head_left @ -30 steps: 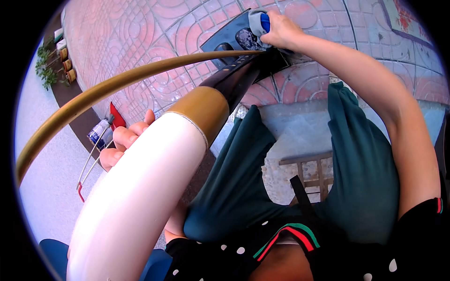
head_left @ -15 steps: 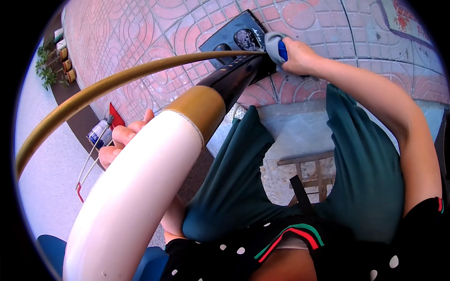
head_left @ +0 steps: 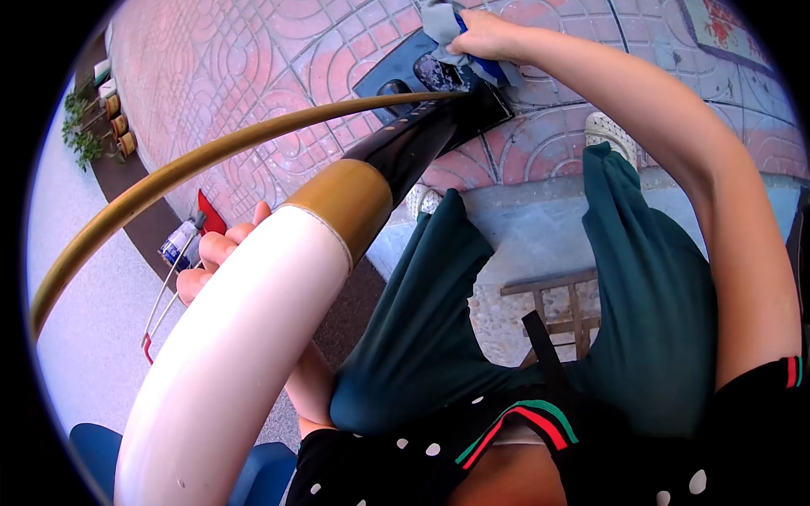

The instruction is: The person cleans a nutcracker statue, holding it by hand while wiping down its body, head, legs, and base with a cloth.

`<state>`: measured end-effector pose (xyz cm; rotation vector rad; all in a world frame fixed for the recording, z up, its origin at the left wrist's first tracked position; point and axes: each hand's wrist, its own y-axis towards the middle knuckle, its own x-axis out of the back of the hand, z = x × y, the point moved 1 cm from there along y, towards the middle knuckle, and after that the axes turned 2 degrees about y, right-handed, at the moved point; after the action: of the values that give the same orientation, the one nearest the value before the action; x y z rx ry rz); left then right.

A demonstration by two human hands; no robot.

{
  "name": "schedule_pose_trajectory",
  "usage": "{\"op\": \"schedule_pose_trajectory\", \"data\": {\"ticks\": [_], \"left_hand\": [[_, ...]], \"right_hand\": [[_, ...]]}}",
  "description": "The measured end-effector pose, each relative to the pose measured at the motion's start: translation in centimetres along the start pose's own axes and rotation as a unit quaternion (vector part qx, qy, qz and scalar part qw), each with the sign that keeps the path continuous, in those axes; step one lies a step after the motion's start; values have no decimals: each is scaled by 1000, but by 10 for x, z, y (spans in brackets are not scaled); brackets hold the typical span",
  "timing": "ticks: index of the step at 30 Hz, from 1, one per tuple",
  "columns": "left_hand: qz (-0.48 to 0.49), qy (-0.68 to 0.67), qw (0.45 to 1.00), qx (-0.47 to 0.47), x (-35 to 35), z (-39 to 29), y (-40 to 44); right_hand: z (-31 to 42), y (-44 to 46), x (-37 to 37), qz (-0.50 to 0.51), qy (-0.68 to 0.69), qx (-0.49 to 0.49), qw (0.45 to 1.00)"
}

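Note:
A tall curved, tusk-shaped object stands before me, with a white body (head_left: 228, 337), a gold band (head_left: 342, 202) and a black lower part (head_left: 405, 156). Its foot meets a dark base plate (head_left: 384, 80) on the pavement. A thin gold curved bar (head_left: 211, 139) arches from near its foot toward the left. My left hand (head_left: 215, 253) is wrapped round the far side of the white body; only some fingers show past its edge. My right hand (head_left: 489, 38) grips a grey and blue cloth (head_left: 443, 25) over the plate's far right side. Dark rounded lumps (head_left: 434, 72) sit on the plate.
Patterned pink paving (head_left: 270, 51) spreads around the base. To the left are potted plants (head_left: 84, 126), a can-like container (head_left: 177, 240) and a red-tipped metal tool (head_left: 160, 316). A wooden slatted frame (head_left: 557, 308) is between my legs; a blue object (head_left: 266, 476) is below left.
My right hand has moved up and left with the cloth, away from my body across the base plate. More of the cloth now hangs below the hand. My left hand keeps its hold.

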<state>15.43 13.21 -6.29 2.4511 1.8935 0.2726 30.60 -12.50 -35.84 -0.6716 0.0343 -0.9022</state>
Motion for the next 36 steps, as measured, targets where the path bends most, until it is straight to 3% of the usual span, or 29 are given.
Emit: {"op": "schedule_pose_trajectory", "data": {"ticks": [2, 9, 11, 15, 16, 19, 21, 27, 29, 32, 36], "left_hand": [[-11, -2, 1000, -5, -2, -1, 2], [-31, -18, 998, 43, -13, -10, 9], [-28, -23, 999, 41, -13, -12, 5], [-34, -21, 998, 41, -9, -11, 2], [-35, -21, 998, 37, -9, -10, 2], [-30, -49, 998, 37, -10, -9, 3], [-34, -48, 998, 37, -9, -9, 0], [-14, -22, 1000, 11, -4, -5, 1], [-9, -13, 1000, 14, -7, -5, 2], [-37, -17, 999, 13, -6, -5, 0], [-16, 2, 1000, -5, -4, 0, 2]], "right_hand": [[-17, -16, 3, 58, 73, -27, 995], [-48, -103, 8, 137, -65, -55, 987], [-36, -104, 24, 243, -38, -117, 962], [-15, -82, 38, 36, -17, -63, 997], [-12, -78, 36, 37, -17, -61, 997], [-9, -67, 19, -60, -120, 75, 988], [-11, -71, -4, -106, -170, 104, 974], [3, -36, -9, -116, -224, 124, 960], [18, -11, 3, -207, -197, 168, 944], [70, -19, 21, -123, -187, 184, 957], [41, -3, -10, -67, -244, 225, 941]]}}
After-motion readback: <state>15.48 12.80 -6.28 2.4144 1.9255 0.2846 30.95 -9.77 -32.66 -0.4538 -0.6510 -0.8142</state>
